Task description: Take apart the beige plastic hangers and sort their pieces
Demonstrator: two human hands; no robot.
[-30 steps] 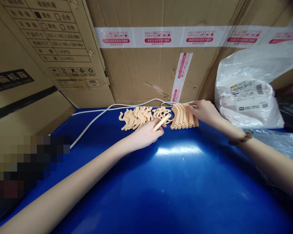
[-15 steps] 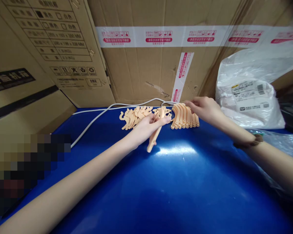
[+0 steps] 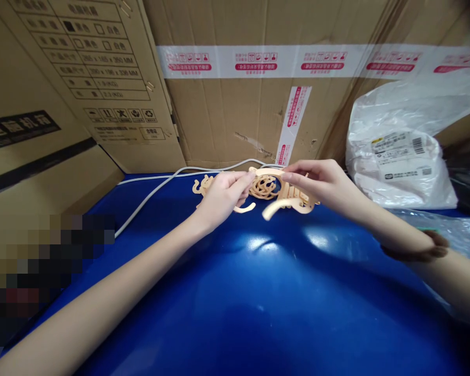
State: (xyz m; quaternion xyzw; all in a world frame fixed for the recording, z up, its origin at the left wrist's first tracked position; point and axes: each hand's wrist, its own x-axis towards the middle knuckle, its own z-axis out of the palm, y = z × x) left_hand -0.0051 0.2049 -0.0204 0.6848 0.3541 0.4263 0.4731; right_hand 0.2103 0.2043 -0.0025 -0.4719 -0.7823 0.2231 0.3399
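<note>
Both my hands are raised above the far part of the blue table, close together. My left hand (image 3: 226, 192) pinches a curved pale wooden piece (image 3: 246, 209), whose rounded end pokes out below the fingers. My right hand (image 3: 313, 177) is closed on a pale wooden piece with a hooked end (image 3: 285, 205), hanging below its fingers. An arched wooden part (image 3: 268, 171) spans between the fingertips of both hands; which piece it belongs to I cannot tell. Behind are a middle pile of curved pieces (image 3: 263, 189) and hook-shaped pieces (image 3: 202, 184), partly hidden by my left hand.
A row of stacked wooden pieces (image 3: 293, 194) lies beneath my right hand. A white cable (image 3: 156, 178) runs along the back. Cardboard boxes (image 3: 227, 115) wall off the rear and left. At right stand a white plastic bag (image 3: 399, 156) and clear plastic wrap (image 3: 462, 232).
My right hand has come left from the stacked row with a wooden piece in it. The piece in my left hand has turned, and both hands now meet at the arched part.
</note>
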